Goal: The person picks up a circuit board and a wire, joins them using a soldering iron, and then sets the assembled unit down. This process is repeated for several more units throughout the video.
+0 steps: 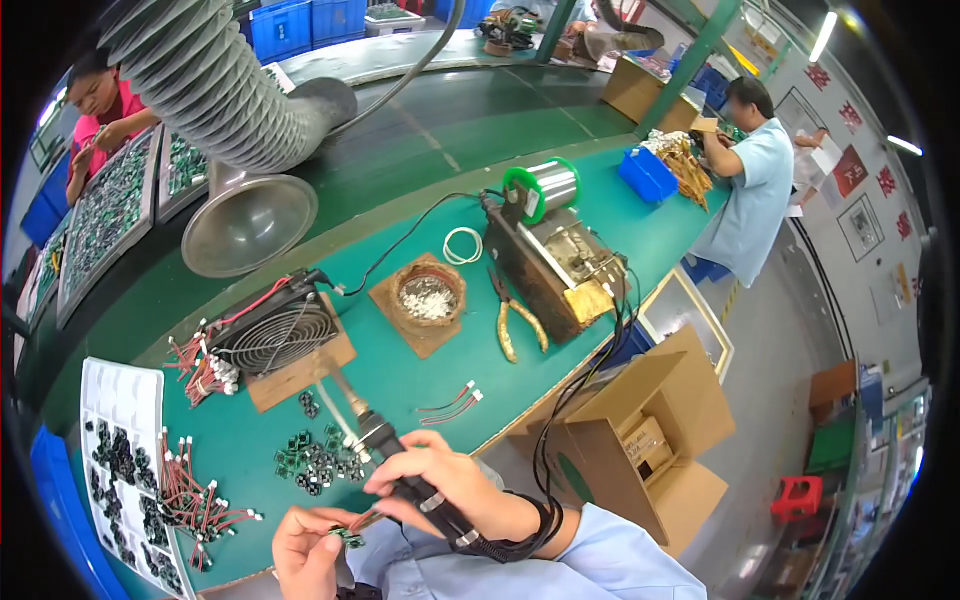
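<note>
Worker's L hand [305, 552] pinches a green PCB [347, 538] near the bench [400, 385]; R hand [452, 482] grips a soldering iron [378, 434], tip off PCB. Step's prob. positioning red wire [366, 520]; next calls for steady alignment.

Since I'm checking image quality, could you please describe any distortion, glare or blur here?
In the head view, fisheye distortion bows the green bench; a ceiling tube light glares at upper right; the soldering iron looks blurred toward its tip.
</note>
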A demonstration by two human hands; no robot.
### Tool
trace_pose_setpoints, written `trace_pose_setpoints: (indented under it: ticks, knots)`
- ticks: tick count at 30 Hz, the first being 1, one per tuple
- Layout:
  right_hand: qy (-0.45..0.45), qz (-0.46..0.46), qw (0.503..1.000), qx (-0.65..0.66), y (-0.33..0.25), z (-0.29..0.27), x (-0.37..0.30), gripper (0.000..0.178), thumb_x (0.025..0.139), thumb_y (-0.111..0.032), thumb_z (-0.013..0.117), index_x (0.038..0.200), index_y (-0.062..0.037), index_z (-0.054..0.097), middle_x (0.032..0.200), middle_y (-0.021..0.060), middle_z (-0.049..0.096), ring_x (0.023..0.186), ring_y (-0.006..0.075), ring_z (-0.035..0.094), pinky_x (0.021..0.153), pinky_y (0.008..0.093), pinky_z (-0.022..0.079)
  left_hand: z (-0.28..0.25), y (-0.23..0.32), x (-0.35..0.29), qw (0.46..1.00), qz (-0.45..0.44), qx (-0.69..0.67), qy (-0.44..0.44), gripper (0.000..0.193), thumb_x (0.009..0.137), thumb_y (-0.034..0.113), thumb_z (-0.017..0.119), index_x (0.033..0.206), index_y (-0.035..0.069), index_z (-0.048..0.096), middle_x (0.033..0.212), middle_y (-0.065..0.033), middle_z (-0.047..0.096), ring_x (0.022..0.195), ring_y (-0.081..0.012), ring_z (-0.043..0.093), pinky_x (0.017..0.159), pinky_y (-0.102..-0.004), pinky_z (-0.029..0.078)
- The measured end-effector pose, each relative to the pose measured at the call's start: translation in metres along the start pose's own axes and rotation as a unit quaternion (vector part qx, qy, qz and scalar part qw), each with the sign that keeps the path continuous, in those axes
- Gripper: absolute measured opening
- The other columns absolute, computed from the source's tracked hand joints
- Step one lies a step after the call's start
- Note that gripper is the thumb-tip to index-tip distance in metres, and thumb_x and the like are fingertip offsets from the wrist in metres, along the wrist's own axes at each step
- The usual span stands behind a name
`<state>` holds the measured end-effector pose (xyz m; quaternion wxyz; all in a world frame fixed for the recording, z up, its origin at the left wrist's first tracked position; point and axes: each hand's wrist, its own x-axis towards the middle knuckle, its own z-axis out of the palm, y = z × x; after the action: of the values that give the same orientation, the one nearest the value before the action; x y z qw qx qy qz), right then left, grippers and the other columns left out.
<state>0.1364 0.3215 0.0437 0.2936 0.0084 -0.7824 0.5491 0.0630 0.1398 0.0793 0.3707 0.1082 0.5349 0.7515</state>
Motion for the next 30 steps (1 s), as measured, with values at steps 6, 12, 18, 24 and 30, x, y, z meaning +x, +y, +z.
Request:
trace_pose_setpoints:
  ticks: [6,12,18,24,30]
  knots:
    - [0.174,0.105,0.973,-0.110,0.035,-0.013,0.004,0.037,0.079,-0.007,0.067,0.112,-0.0119,0.049,0.099,0.0053,0.064,0.082,0.0178,0.060,0.090,0.0339,0.039,-0.022,-0.011,-0.006,0.995,0.068,0.020,0.072,0.009,0.086,0.003,0.051,0.094,0.000,0.055,0.100,-0.0128,0.059,0.093,-0.0173,0.053,0.084,-0.0273,0.039]
    - [0.206,0.156,0.958,-0.123,0.028,-0.013,-0.001,0.046,0.079,-0.011,0.068,0.119,-0.0122,0.045,0.099,0.0066,0.063,0.092,0.0187,0.056,0.091,0.0341,0.038,-0.014,-0.009,0.000,0.994,0.085,0.025,0.071,0.011,0.086,0.007,0.053,0.094,0.000,0.056,0.100,-0.0103,0.059,0.089,-0.0161,0.052,0.080,-0.0264,0.040]
    - [0.184,0.113,0.967,-0.136,0.012,-0.018,-0.002,0.052,0.079,-0.017,0.068,0.124,-0.0107,0.043,0.101,0.0073,0.063,0.099,0.0205,0.052,0.095,0.0355,0.033,-0.026,-0.014,0.008,0.991,0.056,0.055,0.104,0.012,0.087,0.011,0.054,0.092,0.001,0.057,0.100,-0.0080,0.059,0.077,-0.0115,0.048,0.068,-0.0229,0.039]
    - [0.154,0.106,0.977,-0.098,0.004,-0.016,-0.004,0.056,0.078,-0.016,0.069,0.126,-0.0080,0.041,0.102,0.0080,0.064,0.097,0.0222,0.050,0.096,0.0357,0.030,-0.016,-0.017,0.012,0.988,0.076,0.033,0.130,0.010,0.087,0.012,0.054,0.091,0.003,0.057,0.092,-0.0033,0.058,0.064,-0.0060,0.039,0.056,-0.0187,0.031]
    - [0.157,0.083,0.982,-0.069,0.007,-0.010,-0.012,0.055,0.076,-0.012,0.071,0.124,-0.0059,0.045,0.099,0.0071,0.064,0.095,0.0198,0.050,0.090,0.0333,0.036,-0.013,-0.014,0.010,0.987,0.053,0.027,0.151,0.010,0.087,0.013,0.055,0.091,0.004,0.055,0.093,-0.0044,0.058,0.066,-0.0066,0.042,0.058,-0.0177,0.033]
